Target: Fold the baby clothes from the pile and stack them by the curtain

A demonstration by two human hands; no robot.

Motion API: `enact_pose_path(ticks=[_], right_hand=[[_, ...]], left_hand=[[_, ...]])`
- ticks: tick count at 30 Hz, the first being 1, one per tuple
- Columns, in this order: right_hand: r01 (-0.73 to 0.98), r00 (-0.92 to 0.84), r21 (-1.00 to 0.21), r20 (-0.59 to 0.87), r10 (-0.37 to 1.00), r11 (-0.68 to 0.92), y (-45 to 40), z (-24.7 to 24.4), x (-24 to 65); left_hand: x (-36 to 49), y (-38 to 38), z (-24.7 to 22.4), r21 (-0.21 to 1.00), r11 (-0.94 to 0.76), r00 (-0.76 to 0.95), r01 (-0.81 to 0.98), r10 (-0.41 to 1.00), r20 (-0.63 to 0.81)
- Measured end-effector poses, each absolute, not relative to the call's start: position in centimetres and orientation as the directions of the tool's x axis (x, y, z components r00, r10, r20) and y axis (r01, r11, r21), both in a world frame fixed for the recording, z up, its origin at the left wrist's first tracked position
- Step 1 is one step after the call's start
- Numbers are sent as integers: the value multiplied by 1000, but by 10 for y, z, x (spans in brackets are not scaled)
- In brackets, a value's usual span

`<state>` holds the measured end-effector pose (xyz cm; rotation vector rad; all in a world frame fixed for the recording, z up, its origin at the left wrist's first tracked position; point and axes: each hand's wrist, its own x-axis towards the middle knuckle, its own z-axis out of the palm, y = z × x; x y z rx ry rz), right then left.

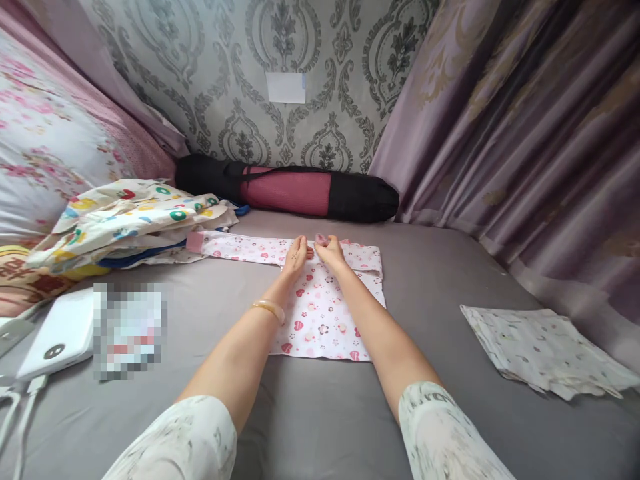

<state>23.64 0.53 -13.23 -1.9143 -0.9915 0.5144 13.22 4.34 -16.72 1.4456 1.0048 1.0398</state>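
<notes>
A white garment (323, 320) with pink hearts and flowers lies flat on the grey sheet. One long sleeve (240, 247) with a pink cuff stretches out to the left; the other lies folded across the top. My left hand (297, 255) rests on edge at the garment's upper part, its fingers straight and holding nothing. Beside it, my right hand (331, 252) is closed on the garment's folded sleeve, where a bit of pink cuff shows at the fingertips. A bangle sits on my left wrist.
A black and dark pink roll bag (287, 192) lies along the wall. Colourful printed clothes (135, 217) are heaped at left. Nearer stand a white power bank (63, 330) with cables and a blurred-out item (133, 332). A folded pale cloth (545, 347) lies right, below the curtain (475, 113).
</notes>
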Motion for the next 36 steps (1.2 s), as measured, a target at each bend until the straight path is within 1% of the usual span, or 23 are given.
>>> enact_pose_path(ticks=[4, 7, 9, 11, 14, 17, 19, 21, 23, 26, 31, 36], right_hand=[[507, 474, -803, -43, 880, -313, 0, -131, 228], [579, 385, -774, -17, 923, -256, -8, -126, 234], [609, 369, -758, 10, 929, -234, -14, -123, 247], [637, 406, -731, 50, 913, -243, -20, -119, 266], [673, 533, -662, 124, 837, -331, -29, -114, 301], [687, 621, -577, 151, 769, -442, -39, -115, 333], [728, 609, -501, 157, 778, -468, -47, -121, 345], [789, 553, -407, 143, 821, -460, -54, -128, 349], [842, 488, -315, 100, 867, -437, -59, -137, 346], [884, 427, -220, 28, 904, -412, -63, -146, 339], [892, 426, -152, -26, 904, -425, -63, -156, 335], [888, 436, -140, -46, 899, -438, -61, -160, 336]], left_hand=[[130, 47, -170, 961, -230, 197, 151, 960, 199], [131, 49, -176, 958, -248, 235, 145, 949, 210], [132, 50, -179, 946, -285, 270, 157, 933, 237], [134, 51, -183, 931, -323, 293, 171, 919, 265], [136, 54, -188, 939, -312, 297, 145, 919, 259], [136, 55, -192, 944, -303, 232, 132, 935, 268], [135, 54, -192, 932, -327, 165, 159, 939, 301], [134, 52, -189, 916, -349, 130, 197, 935, 329], [133, 50, -186, 899, -366, 132, 240, 930, 344], [134, 49, -184, 862, -395, 141, 319, 919, 369], [136, 50, -189, 795, -429, 170, 429, 902, 396], [138, 53, -194, 746, -450, 170, 490, 889, 425]])
